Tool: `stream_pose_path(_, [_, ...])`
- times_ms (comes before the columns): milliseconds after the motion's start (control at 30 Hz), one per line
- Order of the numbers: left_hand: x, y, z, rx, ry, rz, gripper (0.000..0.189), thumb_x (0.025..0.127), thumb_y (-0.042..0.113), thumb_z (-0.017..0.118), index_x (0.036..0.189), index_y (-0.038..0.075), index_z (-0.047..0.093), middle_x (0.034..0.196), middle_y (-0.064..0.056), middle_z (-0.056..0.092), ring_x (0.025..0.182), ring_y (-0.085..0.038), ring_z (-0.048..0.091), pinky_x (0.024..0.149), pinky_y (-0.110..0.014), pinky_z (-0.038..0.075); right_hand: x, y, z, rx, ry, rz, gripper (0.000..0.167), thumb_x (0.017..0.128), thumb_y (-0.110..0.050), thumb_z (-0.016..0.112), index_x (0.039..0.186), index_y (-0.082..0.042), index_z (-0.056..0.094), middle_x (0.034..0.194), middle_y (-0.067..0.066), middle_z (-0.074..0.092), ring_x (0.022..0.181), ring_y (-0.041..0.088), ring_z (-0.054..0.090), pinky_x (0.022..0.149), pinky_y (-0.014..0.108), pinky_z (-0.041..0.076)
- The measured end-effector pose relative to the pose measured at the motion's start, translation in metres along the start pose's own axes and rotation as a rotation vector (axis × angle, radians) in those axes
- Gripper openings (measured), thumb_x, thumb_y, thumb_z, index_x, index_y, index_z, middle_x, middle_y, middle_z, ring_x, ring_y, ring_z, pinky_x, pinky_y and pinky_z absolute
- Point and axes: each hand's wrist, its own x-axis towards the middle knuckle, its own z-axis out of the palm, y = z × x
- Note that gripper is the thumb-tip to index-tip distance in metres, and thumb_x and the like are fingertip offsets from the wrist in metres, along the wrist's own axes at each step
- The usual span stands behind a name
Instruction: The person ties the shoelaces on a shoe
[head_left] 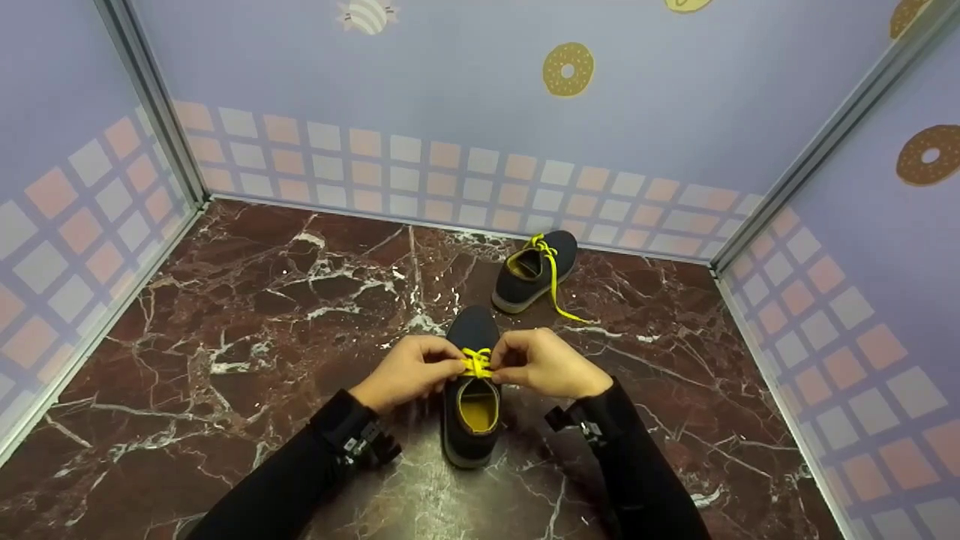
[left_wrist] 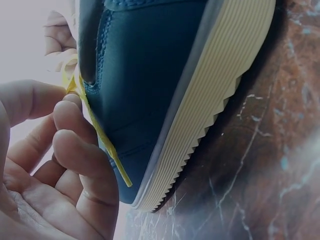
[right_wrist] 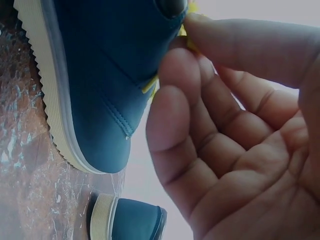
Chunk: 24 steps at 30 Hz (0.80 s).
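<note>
A dark shoe with a yellow lining stands on the floor between the two hands, toe pointing away. Yellow shoelace crosses over its tongue in a bow-like knot. From the left, the left hand pinches the lace between thumb and index finger. In the left wrist view a loose lace end hangs down along the shoe's side. On the opposite side, the right hand pinches the lace too, its thumb and index finger meeting at the yellow strand. The other fingers of both hands are curled.
Beyond the right hand, a second dark shoe stands near the back wall, one long yellow lace trailing onto the floor. Brown marbled floor lies under everything. Patterned panels enclose the space at the back and both sides.
</note>
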Motion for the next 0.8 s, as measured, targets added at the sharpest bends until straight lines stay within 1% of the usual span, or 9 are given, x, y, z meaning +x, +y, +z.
stream_pose_path(200, [-0.0001, 0.0017, -0.0008, 0.009, 0.007, -0.014, 0.015, 0.103, 0.017, 0.081, 0.106, 0.003, 0.082, 0.08, -0.001, 0.068, 0.06, -0.011, 0.057, 0.049, -0.021, 0.047, 0.0006, 0.0015, -0.0005, -0.006, -0.002, 0.009, 0.013, 0.097, -0.01, 0.088, 0.103, -0.011, 0.077, 0.09, -0.008, 0.075, 0.078, 0.008, 0.068, 0.07, 0.024, 0.055])
stream_pose_path(467, [-0.0004, 0.0017, -0.0034, 0.006, -0.003, -0.006, 0.014, 0.104, 0.017, 0.08, 0.105, 0.003, 0.083, 0.082, -0.003, 0.07, 0.06, -0.011, 0.057, 0.05, -0.021, 0.047, 0.0001, 0.0021, -0.0011, 0.036, -0.016, 0.034, 0.012, 0.098, -0.008, 0.086, 0.106, -0.011, 0.078, 0.091, -0.006, 0.077, 0.079, 0.01, 0.07, 0.07, 0.024, 0.057])
stream_pose_path(633, [0.0007, 0.0013, -0.0058, -0.001, 0.01, -0.011, 0.013, 0.103, 0.015, 0.08, 0.106, 0.003, 0.084, 0.085, -0.002, 0.071, 0.058, -0.009, 0.055, 0.05, -0.02, 0.047, -0.0009, 0.0021, -0.0023, 0.047, -0.026, 0.054, 0.013, 0.098, -0.007, 0.085, 0.107, -0.011, 0.078, 0.092, -0.005, 0.077, 0.08, 0.012, 0.07, 0.07, 0.024, 0.056])
stream_pose_path(800, [0.0011, 0.0002, -0.0075, 0.01, 0.02, 0.0, 0.011, 0.102, 0.014, 0.08, 0.105, 0.004, 0.084, 0.091, -0.001, 0.072, 0.06, -0.01, 0.057, 0.052, -0.02, 0.048, -0.0026, 0.0012, -0.0043, 0.052, -0.033, 0.069, 0.013, 0.099, -0.008, 0.085, 0.108, -0.013, 0.078, 0.091, -0.005, 0.076, 0.078, 0.014, 0.069, 0.069, 0.024, 0.054])
